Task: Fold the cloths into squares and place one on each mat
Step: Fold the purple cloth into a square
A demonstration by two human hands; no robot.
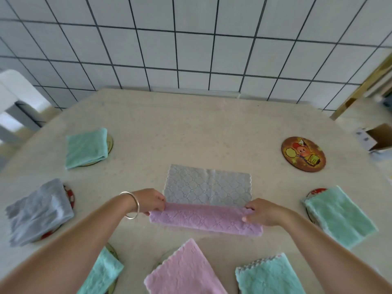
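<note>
Our left hand (151, 201) pinches the left end of the pink-and-grey cloth (206, 200) in the middle of the frame, fingers curled around the raised edge; our right hand (264, 212) pinches the right end in the same way. Between them the near edge is lifted and turned over, so the pink side shows as a band across the lower part, while the grey side lies flat on the table (191, 128) behind it.

To do this fold well, we should carry both ends forward together and at one height, so the band stays straight. We should lay the near edge exactly on the far edge, corner on corner, then press the crease flat before we let go. If one hand goes ahead, we think the result will be skewed and not a square.

The only mat without a cloth, as far as we can see, is the round picture mat (303, 154) at the upper right. The other mats around the frame each carry a folded cloth already, so this one should go there.
</note>
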